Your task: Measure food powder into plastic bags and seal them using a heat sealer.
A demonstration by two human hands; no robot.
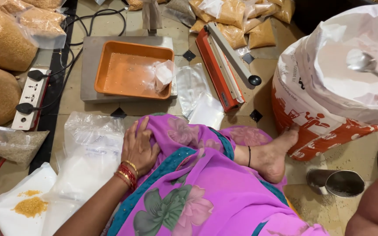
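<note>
Left hand (138, 146) flat on pink-draped knee (171, 135), fingers spread, empty, pointing up-frame, right hand unseen

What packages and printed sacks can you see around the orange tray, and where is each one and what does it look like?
Large white woven sack with orange printed base: far right, open top.
Clear plastic bags of yellow grain: stacked far left, bulging.
More sealed clear bags of yellow grain: top centre, behind the orange heat sealer.
Empty clear plastic bags: piled on the floor beside the left hand.
Small crumpled clear bag: inside the orange tray.
</note>
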